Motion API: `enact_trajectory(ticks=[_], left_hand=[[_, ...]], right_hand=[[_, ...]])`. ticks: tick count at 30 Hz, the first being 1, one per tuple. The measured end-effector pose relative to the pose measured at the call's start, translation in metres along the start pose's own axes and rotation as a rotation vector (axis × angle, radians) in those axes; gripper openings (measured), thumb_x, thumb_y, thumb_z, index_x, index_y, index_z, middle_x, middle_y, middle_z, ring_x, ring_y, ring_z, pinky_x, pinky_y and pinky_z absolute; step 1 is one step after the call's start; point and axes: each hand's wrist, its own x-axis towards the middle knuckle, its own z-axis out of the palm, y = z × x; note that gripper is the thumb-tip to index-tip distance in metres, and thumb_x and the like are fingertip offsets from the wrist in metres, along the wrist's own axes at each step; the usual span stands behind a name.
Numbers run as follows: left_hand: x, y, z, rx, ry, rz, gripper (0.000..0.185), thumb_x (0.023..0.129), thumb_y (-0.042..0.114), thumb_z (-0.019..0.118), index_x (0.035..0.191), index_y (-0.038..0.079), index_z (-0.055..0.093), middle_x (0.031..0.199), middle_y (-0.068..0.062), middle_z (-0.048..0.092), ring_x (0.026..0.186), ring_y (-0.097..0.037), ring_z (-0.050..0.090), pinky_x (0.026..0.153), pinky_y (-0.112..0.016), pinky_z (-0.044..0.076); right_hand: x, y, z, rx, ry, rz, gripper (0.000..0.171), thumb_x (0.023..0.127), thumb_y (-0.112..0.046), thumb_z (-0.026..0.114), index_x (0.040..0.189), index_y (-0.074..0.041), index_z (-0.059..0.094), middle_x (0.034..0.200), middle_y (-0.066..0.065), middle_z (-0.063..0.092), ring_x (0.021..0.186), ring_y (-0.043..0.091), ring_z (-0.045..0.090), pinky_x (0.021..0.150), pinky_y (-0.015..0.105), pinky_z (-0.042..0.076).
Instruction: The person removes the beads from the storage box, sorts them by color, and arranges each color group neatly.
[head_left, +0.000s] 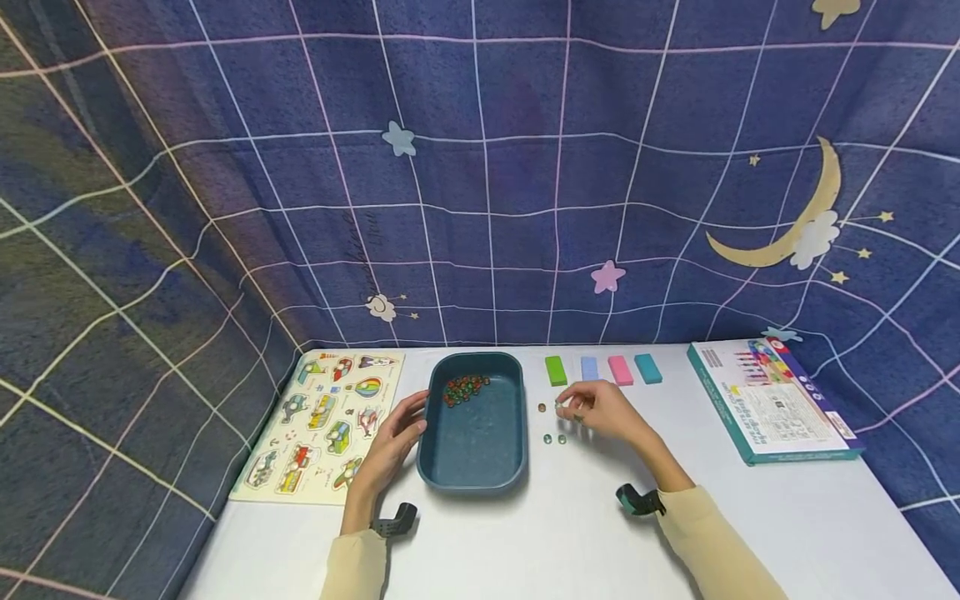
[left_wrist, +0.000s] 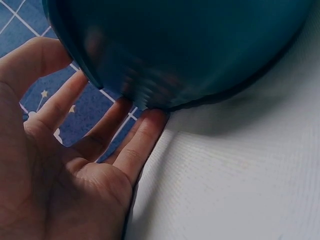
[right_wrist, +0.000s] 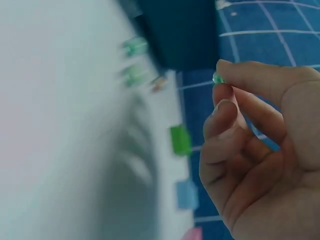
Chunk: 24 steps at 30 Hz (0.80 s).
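Note:
A dark teal tub (head_left: 480, 450) stands on the white table, with a cluster of small red and green glass marbles (head_left: 462, 389) towards its far left corner. My left hand (head_left: 392, 446) touches the tub's left side with fairly straight fingers; the left wrist view shows the thumb at the rim and fingertips against the outer wall (left_wrist: 175, 60). Right of the tub, my right hand (head_left: 600, 408) pinches a green glass marble (right_wrist: 217, 78) between thumb and finger. Below it on the table lie two green marbles (head_left: 562, 439), and a brownish marble (head_left: 542, 407) sits to its left.
Green (head_left: 556, 371), light blue (head_left: 589, 368), pink (head_left: 620, 370) and teal (head_left: 648, 368) blocks stand in a row at the back. A picture puzzle board (head_left: 315, 433) lies at left, partly behind my left hand. A flat box (head_left: 776, 404) lies at right. A patterned curtain (head_left: 517, 183) hangs behind.

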Motion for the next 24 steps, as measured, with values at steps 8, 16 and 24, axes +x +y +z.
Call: enact_trajectory(ticks=[8, 16, 24], left_hand=[[0.0, -0.001, -0.001, -0.007, -0.003, 0.002, 0.059, 0.107, 0.01, 0.055, 0.162, 0.009, 0.038, 0.169, -0.022, 0.036, 0.157, -0.046, 0.032, 0.113, -0.018, 0.047], [0.0, 0.0, 0.0, -0.008, 0.017, -0.005, 0.059, 0.105, 0.011, 0.058, 0.161, 0.009, 0.039, 0.168, -0.022, 0.037, 0.154, -0.039, 0.038, 0.112, -0.019, 0.048], [-0.001, -0.001, 0.0, -0.005, 0.026, -0.016, 0.059, 0.105, 0.011, 0.058, 0.161, 0.009, 0.04, 0.167, -0.021, 0.039, 0.148, -0.026, 0.045, 0.112, -0.02, 0.049]], right_hand=[[-0.033, 0.03, 0.006, -0.027, -0.059, 0.018, 0.029, 0.085, 0.009, 0.062, 0.099, -0.01, 0.079, 0.074, -0.004, 0.061, 0.064, 0.003, 0.049, 0.059, 0.019, 0.041], [-0.034, 0.03, 0.008, -0.042, -0.079, -0.013, 0.016, 0.087, 0.002, 0.072, 0.097, -0.008, 0.078, 0.073, -0.004, 0.062, 0.065, 0.002, 0.049, 0.062, 0.018, 0.042], [-0.035, 0.03, 0.009, -0.046, -0.092, 0.007, 0.009, 0.088, -0.004, 0.078, 0.096, -0.008, 0.078, 0.072, -0.005, 0.062, 0.063, 0.002, 0.049, 0.062, 0.019, 0.042]])
